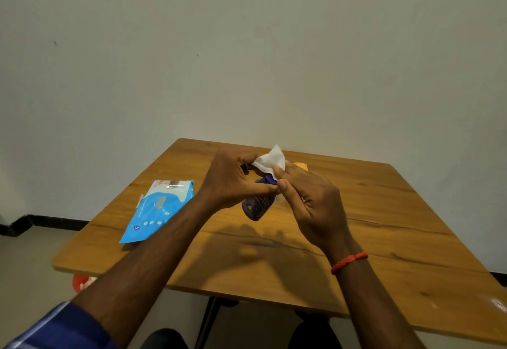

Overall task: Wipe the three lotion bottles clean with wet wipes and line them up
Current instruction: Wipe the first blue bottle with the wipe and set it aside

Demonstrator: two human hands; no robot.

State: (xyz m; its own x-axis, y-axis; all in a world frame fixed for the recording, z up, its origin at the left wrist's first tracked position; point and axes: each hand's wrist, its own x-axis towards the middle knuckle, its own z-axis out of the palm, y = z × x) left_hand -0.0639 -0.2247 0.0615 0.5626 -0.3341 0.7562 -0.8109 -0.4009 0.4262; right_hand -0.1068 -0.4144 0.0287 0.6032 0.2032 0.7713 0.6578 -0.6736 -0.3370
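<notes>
Holding the bottle point(258, 206) up over the table point(384, 225), I grip its upper part in my left hand point(233, 181), thumb stretched along its front. It is dark purple and hangs tilted, base toward me, clear of the wood. My right hand point(310, 203) pinches a white wipe point(270, 163) between thumb and forefinger and presses it against the bottle's top, with a corner of the wipe sticking up above my fingers. An orange band point(348, 262) circles my right wrist. Just behind my right hand a bit of something orange point(301, 166) shows on the table; I cannot tell what it is. The blue wipes pack point(157, 208) lies flat to the left, near the table's edge, well apart from the bottle.
</notes>
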